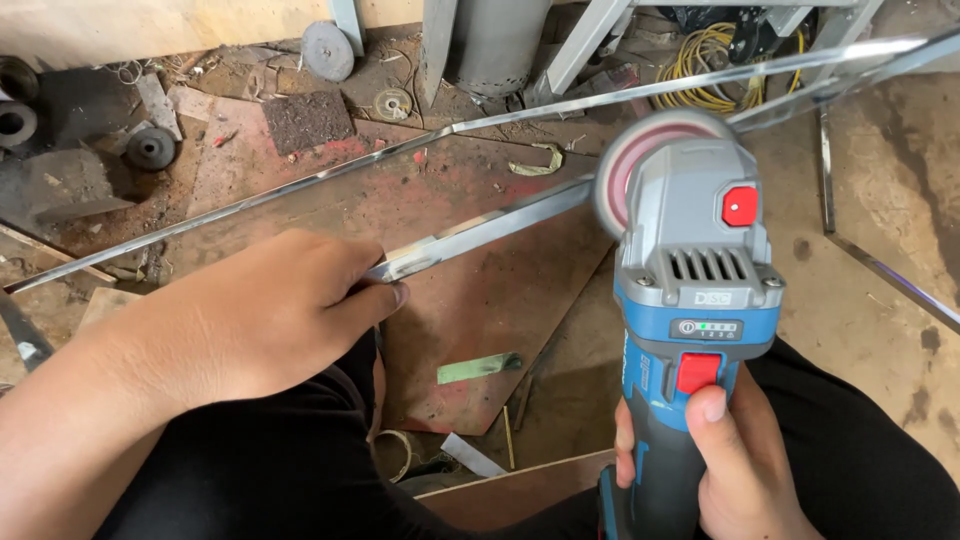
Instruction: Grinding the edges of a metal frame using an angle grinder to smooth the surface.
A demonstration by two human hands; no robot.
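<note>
My left hand [270, 310] is closed around the near end of a shiny flat metal bar [490, 225] that runs up and to the right. My right hand [735, 465] grips the handle of a blue and grey cordless angle grinder [695, 300], thumb resting just under its red switch. The grinder's round disc [640, 150] sits against the bar where it meets a larger polished metal frame [620, 95]. My dark trouser legs fill the bottom of the view.
A reddish board [470, 300] lies on the dusty floor under the bar. Spare grinding discs [328, 48], a dark abrasive pad [308, 120] and scrap lie at the back left. A yellow cable coil [705, 65] sits at the back right. A green strip [480, 367] lies near my knee.
</note>
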